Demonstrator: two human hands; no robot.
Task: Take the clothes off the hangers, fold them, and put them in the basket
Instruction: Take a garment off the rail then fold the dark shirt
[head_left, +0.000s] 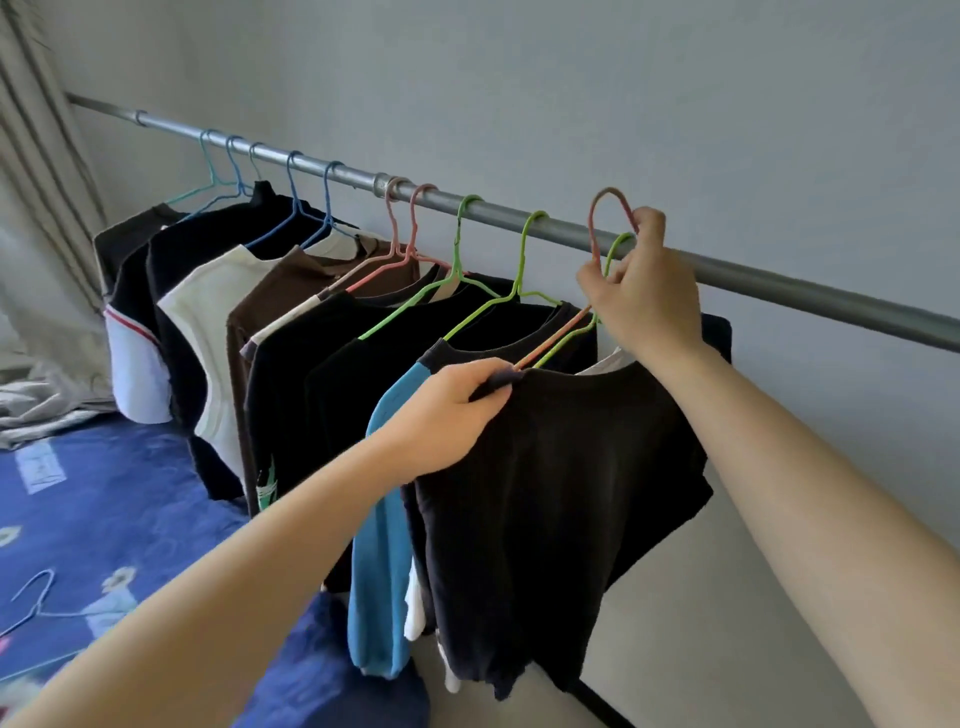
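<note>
A black T-shirt hangs nearest me on a pink hanger whose hook is lifted above the grey rail. My right hand grips the necks of that pink hanger and of a green hanger beside it. My left hand pinches the black shirt's left shoulder at the hanger's end. Behind hang a garment with a blue sleeve, several black tops, a brown one and a cream one on coloured hangers. No basket is in view.
A bed with a blue patterned sheet lies at the lower left, with a bare blue hanger on it. A grey curtain hangs at the far left. A plain wall stands behind the rail.
</note>
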